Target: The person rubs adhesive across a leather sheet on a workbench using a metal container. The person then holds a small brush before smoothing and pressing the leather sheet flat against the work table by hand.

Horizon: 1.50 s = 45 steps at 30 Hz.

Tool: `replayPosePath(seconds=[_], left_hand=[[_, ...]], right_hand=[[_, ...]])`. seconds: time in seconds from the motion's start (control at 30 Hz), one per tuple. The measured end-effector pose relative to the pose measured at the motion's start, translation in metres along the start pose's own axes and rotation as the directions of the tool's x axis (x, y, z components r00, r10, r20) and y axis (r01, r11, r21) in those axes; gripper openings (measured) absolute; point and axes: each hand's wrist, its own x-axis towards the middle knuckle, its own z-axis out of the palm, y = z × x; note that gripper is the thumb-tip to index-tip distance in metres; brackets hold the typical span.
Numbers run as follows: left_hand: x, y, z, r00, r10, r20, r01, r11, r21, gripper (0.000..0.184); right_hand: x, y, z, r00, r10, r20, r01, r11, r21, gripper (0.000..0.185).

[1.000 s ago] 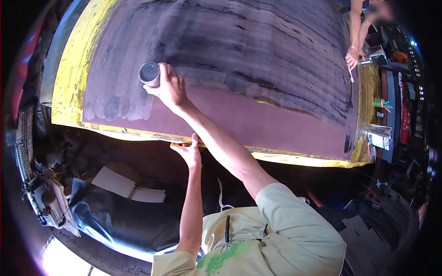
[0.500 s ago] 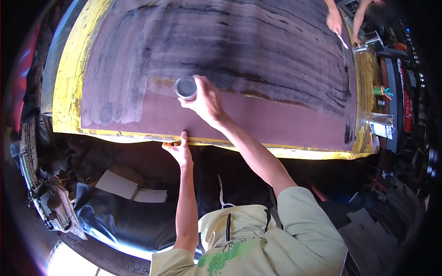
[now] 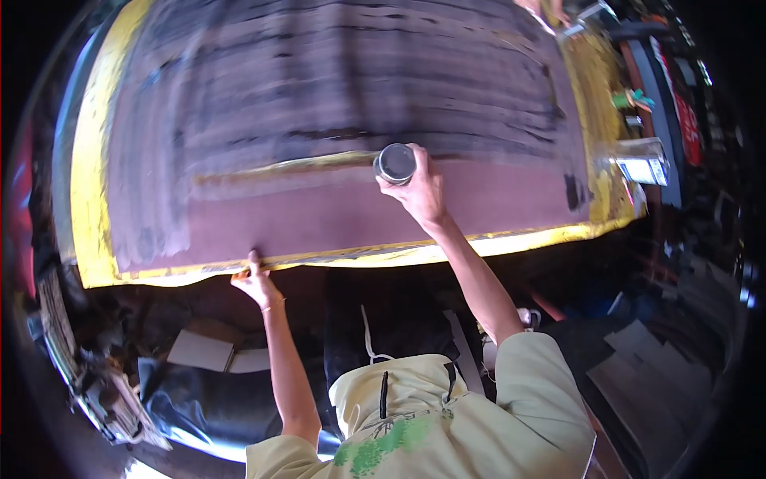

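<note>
My right hand point(image 3: 424, 194) is closed around a small round can point(image 3: 396, 164), held over the maroon sheet point(image 3: 319, 215) with its dark round end facing me. From the can a wet yellowish-brown streak point(image 3: 295, 164) stretches left, between the smooth maroon strip nearest me and the dark, streaky coated area point(image 3: 263, 88) beyond. At the near edge, my left hand point(image 3: 257, 286) pinches the yellow border point(image 3: 351, 259), thumb on top and fingers partly hidden beneath. Whether liquid is leaving the can cannot be made out.
Another person's hands point(image 3: 542, 8) show at the far right corner, partly cut off. Along the right side stand a clear container with a label point(image 3: 642, 166) and a green object point(image 3: 626, 100). Pale flat pieces point(image 3: 199, 351) lie below left, beside black sheeting point(image 3: 199, 407).
My right hand has carried the can to the right along the sheet, and the yellowish streak behind it is longer. The view has shifted; my left hand still grips the near edge.
</note>
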Motion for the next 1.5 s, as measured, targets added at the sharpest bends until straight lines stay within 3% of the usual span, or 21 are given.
replayPosePath(seconds=[0.1,0.27,0.37,0.47,0.57,0.6,0.77,0.9,1.13,1.2,1.27,1.5], left_hand=[[-0.004,0.009,0.004,1.000,0.016,0.006,-0.016,1.000,-0.014,0.040],[-0.010,0.016,0.007,1.000,-0.012,-0.004,0.012,1.000,-0.007,0.036],[0.000,0.008,-0.003,0.995,-0.057,0.082,0.053,0.998,0.045,0.033],[-0.001,0.010,-0.001,0.994,-0.105,0.021,0.102,0.990,0.093,0.038],[0.005,0.007,-0.009,0.987,-0.152,0.051,0.144,0.979,0.141,0.042],[-0.002,0.012,-0.002,0.988,-0.153,-0.023,0.154,0.979,0.135,0.046],[-0.007,0.010,0.000,0.990,-0.138,0.041,0.135,0.989,0.062,0.059],[-0.017,0.015,0.010,0.984,-0.179,-0.005,0.179,0.983,0.033,0.070],[-0.010,0.012,0.005,0.983,-0.183,0.014,0.181,0.981,0.075,0.065],[-0.013,0.013,0.007,0.981,-0.194,-0.011,0.195,0.979,0.066,0.063],[-0.013,0.013,0.008,0.988,-0.156,0.019,0.155,0.987,0.037,0.060],[-0.006,0.003,0.005,0.991,-0.131,0.022,0.130,0.991,0.010,0.052]], right_hand=[[-0.009,0.035,-0.031,0.984,0.177,0.016,-0.177,0.984,0.028,0.069],[-0.012,0.081,-0.086,0.909,0.416,0.029,-0.417,0.904,0.094,0.073],[-0.017,0.117,-0.112,0.933,0.354,-0.065,-0.351,0.935,0.054,0.072],[-0.023,0.151,-0.144,0.935,0.333,-0.122,-0.339,0.940,-0.027,0.069],[-0.029,0.184,-0.180,0.900,0.403,-0.165,-0.401,0.915,0.046,0.068],[-0.028,0.189,-0.196,0.891,0.414,-0.186,-0.419,0.908,0.009,0.067],[-0.028,0.234,-0.253,0.845,0.448,-0.293,-0.479,0.876,-0.044,0.065],[-0.032,0.259,-0.274,0.845,0.422,-0.330,-0.480,0.870,-0.116,0.065],[-0.039,0.270,-0.291,0.779,0.511,-0.364,-0.593,0.788,-0.164,0.068],[-0.044,0.271,-0.289,0.802,0.459,-0.384,-0.549,0.819,-0.168,0.070],[-0.048,0.267,-0.287,0.751,0.541,-0.378,-0.628,0.763,-0.156,0.071],[-0.057,0.265,-0.278,0.742,0.535,-0.404,-0.632,0.759,-0.156,0.079]])
